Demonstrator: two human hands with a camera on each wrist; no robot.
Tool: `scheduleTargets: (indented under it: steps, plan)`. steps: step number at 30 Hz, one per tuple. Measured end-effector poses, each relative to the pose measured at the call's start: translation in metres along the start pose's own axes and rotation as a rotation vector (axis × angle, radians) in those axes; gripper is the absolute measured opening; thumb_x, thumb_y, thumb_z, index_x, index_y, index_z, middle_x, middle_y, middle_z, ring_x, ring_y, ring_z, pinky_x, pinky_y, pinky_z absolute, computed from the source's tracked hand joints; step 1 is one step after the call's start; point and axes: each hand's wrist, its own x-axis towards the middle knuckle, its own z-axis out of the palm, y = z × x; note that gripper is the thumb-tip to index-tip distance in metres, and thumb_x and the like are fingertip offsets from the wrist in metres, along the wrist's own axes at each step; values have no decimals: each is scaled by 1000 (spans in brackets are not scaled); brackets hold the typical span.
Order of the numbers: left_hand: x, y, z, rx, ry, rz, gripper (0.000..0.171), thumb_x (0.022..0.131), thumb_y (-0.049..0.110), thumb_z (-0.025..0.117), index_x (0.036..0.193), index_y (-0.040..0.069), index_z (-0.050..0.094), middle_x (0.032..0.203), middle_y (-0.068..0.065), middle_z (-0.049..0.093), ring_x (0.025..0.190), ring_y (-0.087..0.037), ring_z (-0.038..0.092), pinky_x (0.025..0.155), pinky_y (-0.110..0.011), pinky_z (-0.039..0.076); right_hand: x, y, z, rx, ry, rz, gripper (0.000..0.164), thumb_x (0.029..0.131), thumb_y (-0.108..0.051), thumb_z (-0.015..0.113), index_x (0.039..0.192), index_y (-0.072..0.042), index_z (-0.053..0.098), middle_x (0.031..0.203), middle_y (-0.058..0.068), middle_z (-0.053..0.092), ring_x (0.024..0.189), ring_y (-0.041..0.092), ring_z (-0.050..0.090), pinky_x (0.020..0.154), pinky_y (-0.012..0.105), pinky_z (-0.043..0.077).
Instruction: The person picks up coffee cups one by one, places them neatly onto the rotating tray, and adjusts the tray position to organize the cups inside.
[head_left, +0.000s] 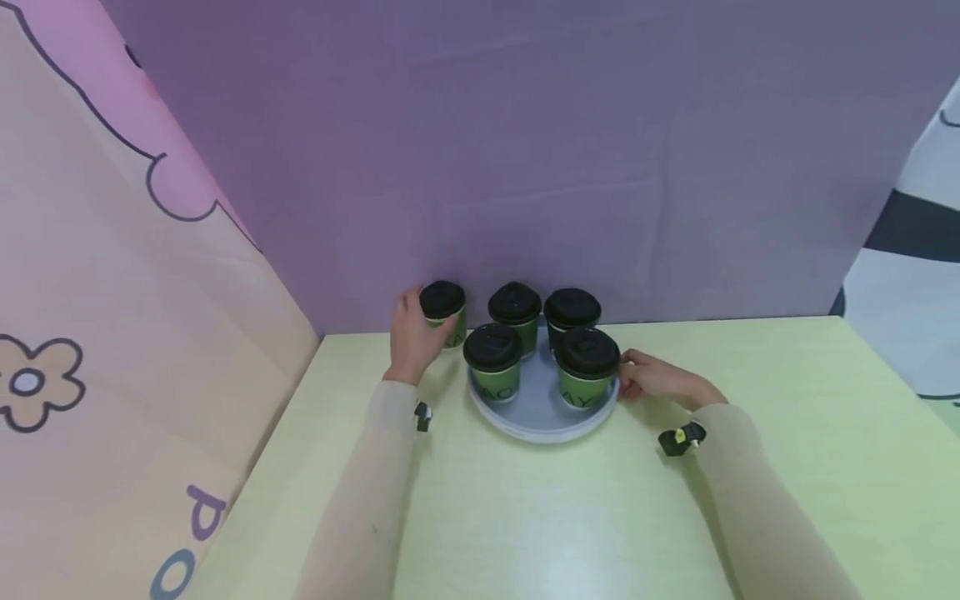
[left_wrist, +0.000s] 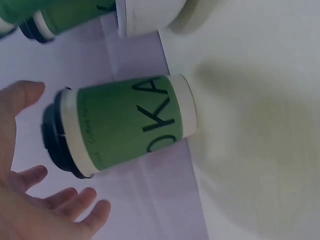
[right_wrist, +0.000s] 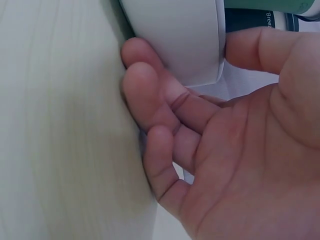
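Note:
A green paper coffee cup [head_left: 455,335] with a black lid stands upright on the table, left of a round pale grey tray [head_left: 542,435]. My left hand [head_left: 414,340] is around this cup near its lid. In the left wrist view, gaps show between the spread fingers [left_wrist: 97,215] and the cup. On the tray stand several lidded cups, among them a front left cup [head_left: 495,379] and a front right cup [head_left: 587,379]. My right hand [head_left: 663,379] grips the tray's right edge, thumb at the rim and curled fingers against the outer wall.
A pale wooden table [head_left: 517,517] carries everything. Close behind the cups rises a purple backdrop [head_left: 525,167]. A patterned panel [head_left: 135,375] borders the table on the left.

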Motion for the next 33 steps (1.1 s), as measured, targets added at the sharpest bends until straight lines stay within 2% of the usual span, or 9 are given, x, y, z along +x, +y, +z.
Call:
scheduleTargets:
  steps: [5,9,12,19,24,28,33]
  plan:
    - [16,-5,1,-53,-78,-78,96,86,48,79,159,9,29,159,-25,35,147,-41,39,120,-54,36,3,-2,4,3,2,12,35,94,-13,48,124,6,44,103,15,69,87,18,63,83,28,51]
    - [21,-3,10,-54,-145,-101,102,86,50,79,162,9,24,160,-25,35,148,-41,38,120,-53,35,-1,3,2,-30,-6,55,46,90,-15,54,130,4,39,102,10,69,89,17,60,85,27,46]
    - [23,-1,16,-48,-171,-114,103,87,51,78,163,10,21,162,-24,33,149,-40,37,121,-52,35,-2,6,1,-30,-22,70,51,90,-18,55,133,3,36,101,8,69,89,17,59,85,27,45]
    - [27,0,14,-97,-134,-137,95,89,43,79,161,10,27,161,-24,32,147,-42,38,122,-54,33,-1,5,1,-2,-58,45,51,91,-19,56,133,2,36,101,11,70,87,18,62,84,27,48]
    - [25,-3,12,-117,-107,-126,93,88,45,79,159,9,31,158,-23,36,147,-40,40,122,-52,34,0,1,6,-6,-49,43,35,89,-15,54,118,2,43,98,12,69,83,20,63,79,30,50]
    - [17,-6,12,-159,-48,-122,89,87,46,80,157,11,37,155,-21,40,144,-38,43,121,-52,35,4,1,9,-22,-8,59,20,96,-17,48,105,0,49,88,10,71,76,19,66,71,30,52]
    - [3,-9,9,-205,5,-126,87,87,47,80,156,13,40,153,-20,42,143,-39,44,120,-54,36,6,3,9,-39,74,72,30,105,-24,39,99,0,55,77,6,70,68,16,67,64,30,54]
